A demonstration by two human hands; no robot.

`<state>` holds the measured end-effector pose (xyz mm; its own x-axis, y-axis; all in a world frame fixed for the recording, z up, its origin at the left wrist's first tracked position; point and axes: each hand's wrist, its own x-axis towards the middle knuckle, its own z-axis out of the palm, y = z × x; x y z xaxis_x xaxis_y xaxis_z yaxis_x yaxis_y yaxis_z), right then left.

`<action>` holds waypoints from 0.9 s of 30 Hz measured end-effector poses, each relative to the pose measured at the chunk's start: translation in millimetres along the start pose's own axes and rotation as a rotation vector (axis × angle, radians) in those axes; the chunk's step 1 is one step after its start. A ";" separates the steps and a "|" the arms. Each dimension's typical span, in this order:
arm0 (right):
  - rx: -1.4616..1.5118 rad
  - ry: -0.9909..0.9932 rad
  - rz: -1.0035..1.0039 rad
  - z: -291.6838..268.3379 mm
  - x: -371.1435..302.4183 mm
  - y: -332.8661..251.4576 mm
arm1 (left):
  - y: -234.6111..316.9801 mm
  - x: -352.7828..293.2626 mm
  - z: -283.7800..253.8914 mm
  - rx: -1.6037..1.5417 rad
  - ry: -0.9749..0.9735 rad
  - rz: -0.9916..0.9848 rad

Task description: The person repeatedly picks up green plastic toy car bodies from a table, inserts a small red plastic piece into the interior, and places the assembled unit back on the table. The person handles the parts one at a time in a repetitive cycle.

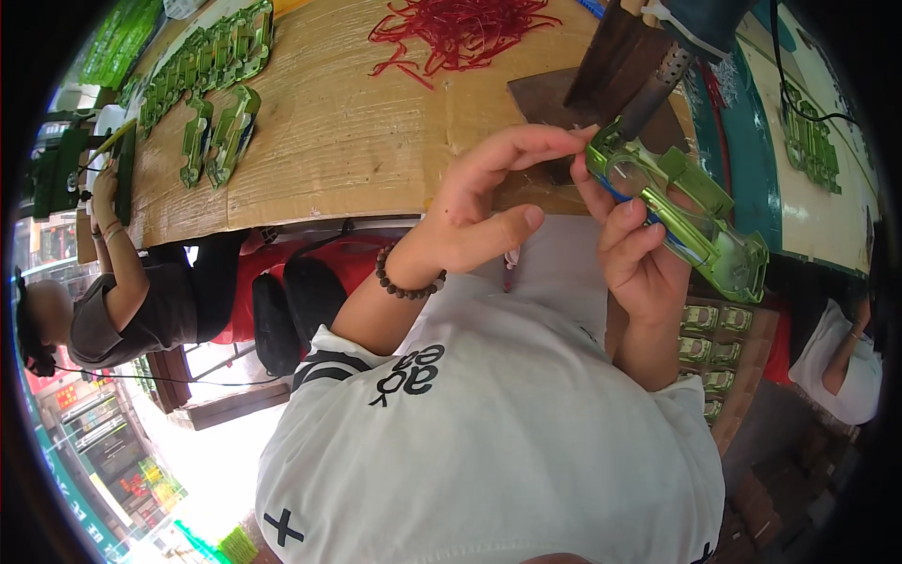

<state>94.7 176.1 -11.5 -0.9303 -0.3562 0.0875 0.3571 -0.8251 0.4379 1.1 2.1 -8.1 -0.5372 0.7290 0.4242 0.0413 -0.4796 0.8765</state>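
Observation:
My right hand (641, 249) holds a shiny green toy car body (700, 221), its fingers wrapped around the underside and side. The car body is tilted, with clear and blue parts showing in it. At its far end, the fingertips of my left hand (474, 202) touch the green edge, while the left thumb stands apart. Just above that same end is the dark tip of a tool with a perforated metal barrel (662, 85), pointing down at the car body. Whether the tip touches the car body, I cannot tell.
A tangle of thin red strips (456, 33) lies on the wooden table (329, 122). Several green car bodies (211, 56) stand at the far left. Brown metal plates (606, 70) sit beside the tool. Filled trays (719, 352) are at my right; co-workers sit at both sides.

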 end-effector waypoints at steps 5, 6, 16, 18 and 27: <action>-0.001 0.000 -0.006 0.6 -0.5 0.3 | -0.6 0.1 1.2 -0.043 0.007 -0.029; -0.015 -0.007 -0.015 0.2 0.0 -0.1 | -0.6 -0.3 2.0 -0.069 0.013 -0.051; -0.196 -0.152 -0.127 -9.1 -1.2 -14.0 | 2.7 8.9 5.0 0.174 -0.052 -0.123; -0.206 -0.172 -0.141 -9.2 -2.8 -16.2 | 3.2 10.9 6.7 0.216 -0.071 -0.105; -0.195 -0.198 -0.093 -8.2 1.0 -17.2 | 2.6 11.3 3.6 0.250 -0.118 -0.086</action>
<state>88.3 186.4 -26.3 -0.9512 -0.1980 0.2365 0.2608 -0.9257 0.2738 -1.9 10.9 -0.3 -0.4467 0.8206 0.3564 0.2143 -0.2886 0.9332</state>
